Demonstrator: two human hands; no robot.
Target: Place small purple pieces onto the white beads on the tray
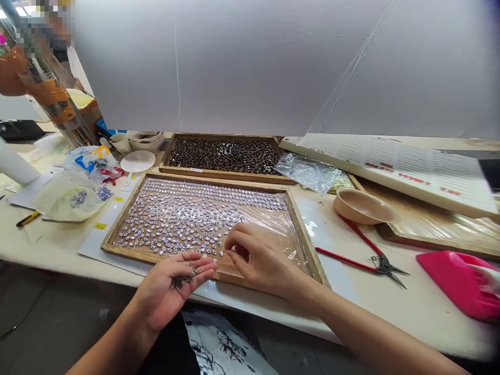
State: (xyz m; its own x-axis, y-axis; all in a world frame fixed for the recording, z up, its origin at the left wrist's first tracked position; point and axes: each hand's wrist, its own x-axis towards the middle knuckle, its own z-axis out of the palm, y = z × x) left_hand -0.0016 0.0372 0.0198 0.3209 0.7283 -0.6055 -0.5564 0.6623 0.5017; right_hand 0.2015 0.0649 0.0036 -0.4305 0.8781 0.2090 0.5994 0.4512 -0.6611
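Observation:
My left hand [172, 281] is turned palm up at the front edge of a wooden tray [136, 255]. In its cupped palm lies a small heap of thin metal pieces [182, 281]. Just beside it, my right hand [260, 258] hovers over the tray's front, thumb and forefinger pinched; whatever is between them is too small to make out. Under the hands, film lines the tray, and many small pale drop-shaped pieces with dark centres [175, 219] cover its left and middle. Along the back they sit in neat rows, while nearer pieces are scattered.
Behind stands a second tray [226, 174] of dark shiny pieces. Red-handled pliers [383, 264], a tan bowl [363, 205] and a pink object [461, 281] lie right. Plastic bags [66, 198] and a white dish [137, 161] are left. A large pale panel [250, 67] overhangs the back.

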